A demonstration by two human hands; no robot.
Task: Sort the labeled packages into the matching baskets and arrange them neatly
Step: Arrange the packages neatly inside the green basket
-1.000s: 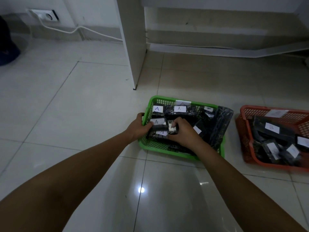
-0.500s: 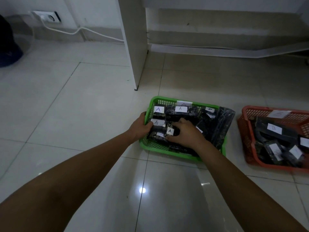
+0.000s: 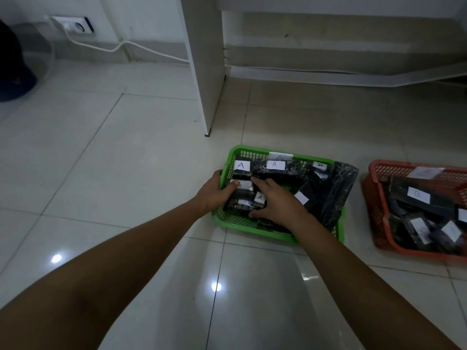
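Far left, against the wall: a dark blue object (image 3: 12, 72), partly cut off by the frame edge. Just right of it, a white wall socket (image 3: 73, 25) with a white cable (image 3: 121, 46) trailing along the skirting toward a white furniture panel (image 3: 204, 61) that stands on the pale tiled floor (image 3: 101, 160).

Person's left hand (image 3: 214, 193) sits at the left rim of the green basket (image 3: 252, 224). Fingers reach over the rim and lie on a black package (image 3: 243, 192) with a white label; whether they grip it or only press on it I cannot tell.

Right hand (image 3: 275, 205) is inside the green basket, palm down, fingers curved over the near-left cluster of black packages, thumb tucked at the lower edge of one marked "A" (image 3: 259, 198). It appears to hold that package.

At the basket's far side, two more packages labelled "A" (image 3: 275, 164) lie flat, side by side. On the right, further packages (image 3: 328, 195) stand tilted against the wall, some rising above the rim.

Well apart to the right: a red basket (image 3: 374, 198) on the floor, holding black packages (image 3: 419, 198), one label reading "B", loosely piled.
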